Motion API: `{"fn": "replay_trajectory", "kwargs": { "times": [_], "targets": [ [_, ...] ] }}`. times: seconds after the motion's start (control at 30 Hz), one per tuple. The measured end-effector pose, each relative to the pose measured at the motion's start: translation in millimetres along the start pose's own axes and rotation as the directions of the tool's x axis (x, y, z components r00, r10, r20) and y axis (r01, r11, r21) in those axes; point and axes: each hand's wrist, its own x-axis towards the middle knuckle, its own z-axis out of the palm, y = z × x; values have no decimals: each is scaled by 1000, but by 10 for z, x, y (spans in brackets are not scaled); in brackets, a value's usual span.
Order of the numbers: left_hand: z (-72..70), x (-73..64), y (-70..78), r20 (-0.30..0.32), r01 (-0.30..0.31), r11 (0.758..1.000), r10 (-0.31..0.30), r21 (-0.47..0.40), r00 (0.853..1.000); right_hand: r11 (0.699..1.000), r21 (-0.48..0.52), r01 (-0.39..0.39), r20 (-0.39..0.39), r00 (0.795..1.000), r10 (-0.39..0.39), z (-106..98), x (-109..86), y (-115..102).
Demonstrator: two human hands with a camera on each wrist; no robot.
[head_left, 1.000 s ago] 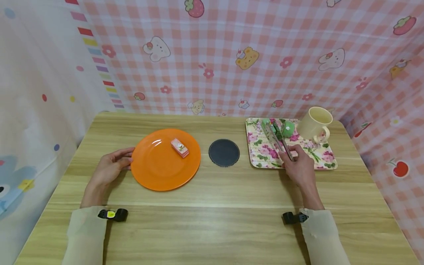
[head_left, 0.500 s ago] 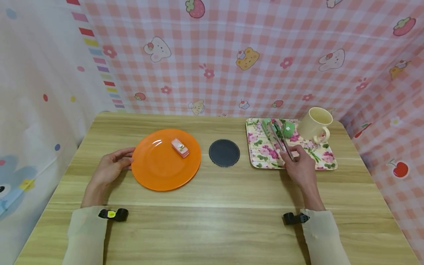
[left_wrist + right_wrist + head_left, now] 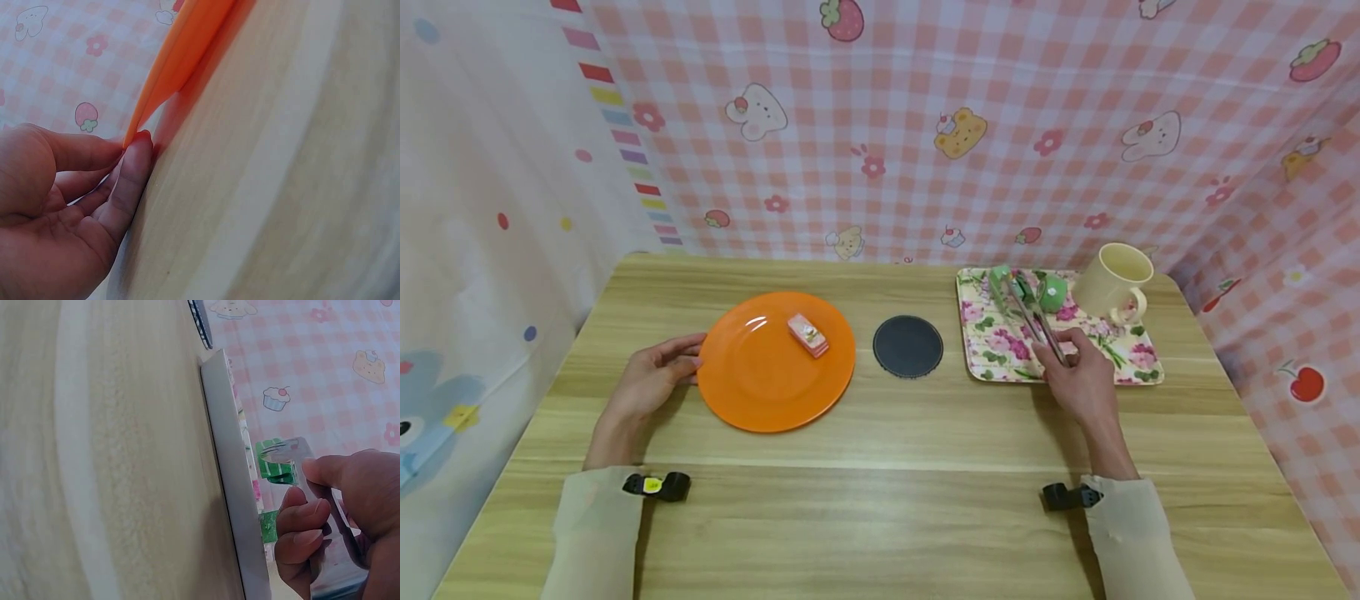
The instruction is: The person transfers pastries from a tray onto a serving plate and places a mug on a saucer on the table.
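My left hand [image 3: 650, 379] pinches the left rim of an orange plate [image 3: 760, 371] between thumb and fingers; the left wrist view shows that edge tilted up from the table. On the plate lies a small pink-and-white block [image 3: 807, 335], like a toy cake slice. My right hand [image 3: 1081, 379] grips metal tongs [image 3: 337, 544] over a flowered tray [image 3: 1000, 367]. Between the tongs' ends is a green block with pale stripes [image 3: 272, 464], close over the tray. Another green piece [image 3: 1052, 293] sits on the tray just right of the tongs.
A cream mug [image 3: 1105, 287] stands at the tray's back right, its handle facing front right. A round black coaster [image 3: 907, 346] lies between plate and tray. All of this is on a wooden table [image 3: 865, 517], with a checked cloth [image 3: 880, 125] hanging behind.
The tongs' ends and the striped green block have shifted very slightly up and left in the head view. The left hand and the plate stay where they were.
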Motion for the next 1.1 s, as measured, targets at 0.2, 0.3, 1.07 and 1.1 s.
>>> {"fn": "replay_trajectory", "kwargs": {
  "times": [0.2,0.3,1.07,1.1],
  "targets": [
    [0,-1,-6,6,-4,1000,4,-14,1000,1000,21,1,14,1000,-1,8,-31,-43],
    [-1,-2,-10,6,-4,1000,4,-16,1000,1000,30,7,25,1000,-8,13,-48,-64],
    [9,4,-8,2,-3,1000,3,-13,1000,990,73,122,53,991,-127,163,-155,-258],
    [9,4,-7,3,-3,1000,3,-15,1000,988,82,128,59,989,-133,167,-163,-270]
  ]
}}
